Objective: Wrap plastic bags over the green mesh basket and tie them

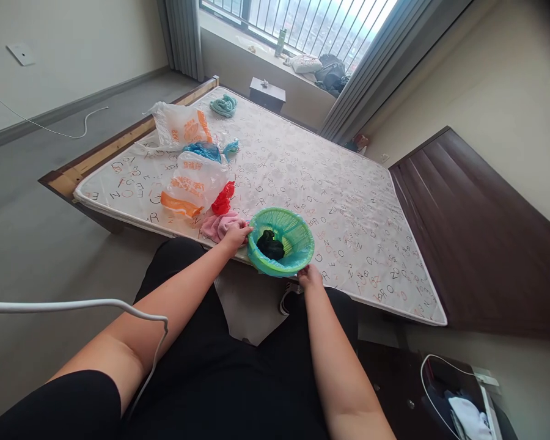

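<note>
A green plastic basket [297, 235], lined with a thin blue-green bag, is tilted toward me at the near edge of the mattress. Inside it lies a black bundle [271, 245], perhaps a bag or cloth. My left hand [237, 235] pinches the basket's left rim, beside a pink cloth [217, 225]. At the lower right rim, my right hand [310, 276] grips the basket from outside, its fingertips partly hidden. Left of the basket lie a red plastic bag [223, 198] and a white-and-orange plastic bag [195, 183].
The letter-printed mattress [348, 208] fills the middle, with a dark headboard [481, 238] at right. Farther back lie another white bag [181, 124], a blue bag [204, 150] and a teal cloth [223, 106]. A white cable [73, 305] crosses by my left arm.
</note>
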The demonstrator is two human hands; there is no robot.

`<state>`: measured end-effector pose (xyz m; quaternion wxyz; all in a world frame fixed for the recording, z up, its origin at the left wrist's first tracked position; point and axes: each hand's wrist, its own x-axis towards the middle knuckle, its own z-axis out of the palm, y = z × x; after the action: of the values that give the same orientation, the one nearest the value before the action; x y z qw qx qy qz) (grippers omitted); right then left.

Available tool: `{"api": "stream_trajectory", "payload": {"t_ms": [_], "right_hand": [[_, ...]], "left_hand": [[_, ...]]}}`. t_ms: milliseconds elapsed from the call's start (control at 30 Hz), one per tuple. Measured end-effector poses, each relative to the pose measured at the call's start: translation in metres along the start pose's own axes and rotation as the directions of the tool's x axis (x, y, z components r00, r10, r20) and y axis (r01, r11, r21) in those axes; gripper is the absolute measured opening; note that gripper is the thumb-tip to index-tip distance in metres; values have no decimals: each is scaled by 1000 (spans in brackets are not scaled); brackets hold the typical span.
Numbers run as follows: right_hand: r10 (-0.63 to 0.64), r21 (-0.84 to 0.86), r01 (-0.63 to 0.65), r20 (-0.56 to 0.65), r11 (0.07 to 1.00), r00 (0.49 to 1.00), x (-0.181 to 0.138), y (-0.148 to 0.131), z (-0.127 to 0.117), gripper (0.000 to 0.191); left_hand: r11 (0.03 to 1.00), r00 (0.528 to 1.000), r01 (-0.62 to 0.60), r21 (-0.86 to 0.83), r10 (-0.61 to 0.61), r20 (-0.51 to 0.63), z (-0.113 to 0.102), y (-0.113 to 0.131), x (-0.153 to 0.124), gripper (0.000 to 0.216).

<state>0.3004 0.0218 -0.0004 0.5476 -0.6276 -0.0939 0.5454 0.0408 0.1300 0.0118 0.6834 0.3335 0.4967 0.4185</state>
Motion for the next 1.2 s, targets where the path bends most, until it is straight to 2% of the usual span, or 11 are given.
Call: {"api": "stream_trajectory", "payload": {"t_ms": [100, 233, 300, 467, 600, 667, 733, 833, 967, 1033, 1200], "right_hand": [[-34, 133, 46, -92, 990, 995, -5, -22, -15, 24], [-55, 449, 47, 5, 892, 998, -32, -43, -24, 12], [-92, 505, 63, 33, 861, 995, -47, -51, -24, 9], [-184, 412, 178, -25, 894, 983, -69, -68, -22, 23], [-142, 444, 203, -166, 873, 976, -76, -66, -21, 24], [-117, 500, 202, -195, 842, 974, -78, -61, -20, 21], [-115, 528, 178, -150, 830, 982, -79, -55, -18, 16], [-66, 477, 93, -74, 874, 995, -78, -44, -18, 13], [102, 328, -62, -105, 943, 989, -72, -29, -22, 8], [141, 241, -117, -87, 964, 986, -72, -22, -21, 5], [105, 90, -115, 112, 989, 988, -83, -12, -10, 6]], "left_hand": [[1000, 998, -15, -11, 16, 62, 1, -3, 1, 35], [998, 999, -13, -54, 15, 39, 6, -9, -1, 40], [998, 1000, 16, -65, -15, 20, 9, -11, -2, 41], [993, 1000, 8, -119, -7, 9, 14, -10, -5, 45], [987, 999, -50, -154, 53, 13, 15, -9, -6, 42], [987, 998, -59, -153, 62, 10, 15, -11, -6, 42], [986, 998, -57, -156, 57, -4, 16, -13, -6, 44], [984, 999, -46, -172, 42, -30, 18, -14, -5, 44], [980, 998, -57, -191, 51, -36, 18, -15, -1, 38], [978, 997, -62, -201, 53, -51, 18, -16, 1, 36], [978, 996, -88, -191, 80, -51, 18, -20, 2, 32]]}}
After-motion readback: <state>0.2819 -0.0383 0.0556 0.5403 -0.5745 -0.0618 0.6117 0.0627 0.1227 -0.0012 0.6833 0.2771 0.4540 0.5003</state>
